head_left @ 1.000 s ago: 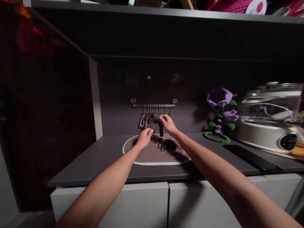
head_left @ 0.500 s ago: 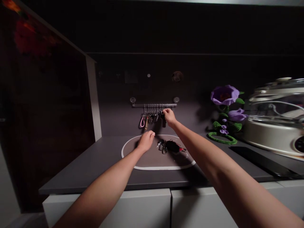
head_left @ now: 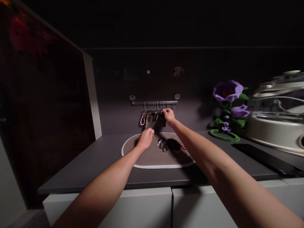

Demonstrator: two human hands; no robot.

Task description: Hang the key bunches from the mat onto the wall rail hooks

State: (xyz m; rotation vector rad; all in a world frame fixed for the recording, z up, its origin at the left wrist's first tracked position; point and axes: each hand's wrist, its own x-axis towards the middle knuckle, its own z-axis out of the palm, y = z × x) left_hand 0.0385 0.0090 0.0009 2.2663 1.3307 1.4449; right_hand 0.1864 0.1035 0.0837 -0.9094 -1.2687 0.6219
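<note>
A metal key rail [head_left: 154, 102] is fixed to the dark wall, with several key rings hanging from its hooks, among them a pink loop keychain [head_left: 142, 120]. My right hand [head_left: 169, 116] is at the rail, fingers pinched on a dark key fob [head_left: 163, 121] at the right end of the row, mostly hidden by the hand. My left hand [head_left: 146, 138] hangs just above an oval mat [head_left: 152, 165], its fingertips out of sight. On the mat lie a black key fob [head_left: 173, 144] and small metal keys [head_left: 161, 144], nearest my left hand.
Purple fabric flowers [head_left: 228, 90] on a green ring stand to the right, beside a cream cooker with a glass lid [head_left: 277, 133]. A flat black panel [head_left: 258, 158] lies on the grey counter [head_left: 71, 172]. The counter's front edge runs above white cabinets.
My right hand has risen to the rail, and the dark fob has moved up with it. My left hand has dropped from the hanging keys to just above the mat. The view has tilted downward.
</note>
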